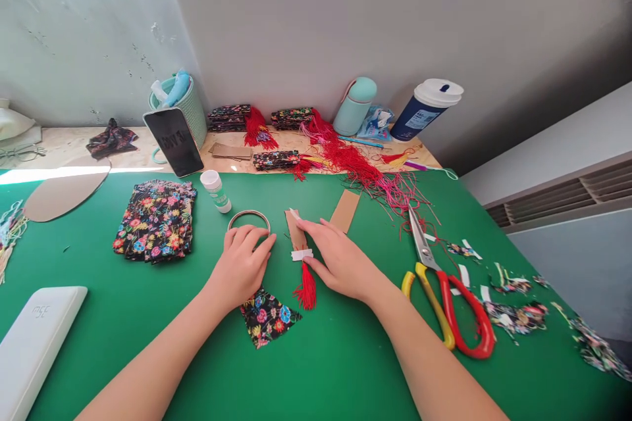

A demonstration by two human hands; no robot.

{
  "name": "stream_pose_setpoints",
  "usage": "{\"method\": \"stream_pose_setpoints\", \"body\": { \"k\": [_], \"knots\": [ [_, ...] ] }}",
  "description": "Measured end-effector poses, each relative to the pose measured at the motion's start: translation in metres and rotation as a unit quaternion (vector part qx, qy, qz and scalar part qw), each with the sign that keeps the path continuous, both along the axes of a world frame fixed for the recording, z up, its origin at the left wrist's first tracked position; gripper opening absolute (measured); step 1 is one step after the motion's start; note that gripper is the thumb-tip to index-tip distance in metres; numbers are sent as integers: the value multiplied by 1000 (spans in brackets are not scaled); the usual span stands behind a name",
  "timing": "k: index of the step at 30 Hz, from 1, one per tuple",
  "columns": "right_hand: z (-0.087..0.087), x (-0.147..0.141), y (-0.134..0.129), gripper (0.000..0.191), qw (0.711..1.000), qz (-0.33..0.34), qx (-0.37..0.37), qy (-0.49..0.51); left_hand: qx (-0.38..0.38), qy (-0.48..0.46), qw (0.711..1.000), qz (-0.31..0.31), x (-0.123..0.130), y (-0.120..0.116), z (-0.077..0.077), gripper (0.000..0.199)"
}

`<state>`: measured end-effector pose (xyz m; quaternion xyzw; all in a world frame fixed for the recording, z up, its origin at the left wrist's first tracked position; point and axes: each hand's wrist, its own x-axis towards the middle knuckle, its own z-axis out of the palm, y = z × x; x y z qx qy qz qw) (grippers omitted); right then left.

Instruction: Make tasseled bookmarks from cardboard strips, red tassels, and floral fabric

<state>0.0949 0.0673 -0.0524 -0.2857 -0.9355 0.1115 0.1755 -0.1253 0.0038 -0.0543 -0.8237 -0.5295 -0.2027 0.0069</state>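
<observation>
Your right hand [340, 260], thumb and fingers apart, touches the card strip [295, 237] at its ten o'clock, probably steadying it above the red tassel [307, 289]; your left hand [244, 266] covers the ring [249, 213] at its twelve, grip unclear, perhaps keeping it handy.

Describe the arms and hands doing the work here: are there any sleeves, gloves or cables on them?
They're a person's, with no cables in view. The left hand and right hand wear no gloves, and no rings show on the fingers. Both forearms are bare, with no sleeve, watch or bracelet visible.
</observation>
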Motion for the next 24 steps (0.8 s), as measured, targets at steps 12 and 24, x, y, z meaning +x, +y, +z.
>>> {"method": "stream_pose_setpoints", "body": {
  "k": [12,24],
  "knots": [
    [-3,-3,-4,55,1000,-6,-4,13,-66,68,989,-113,4,-3,-1,57],
    [-2,-13,-7,10,902,-186,-234,311,-65,26,992,-102,9,-2,-2,53]
  ]
}}
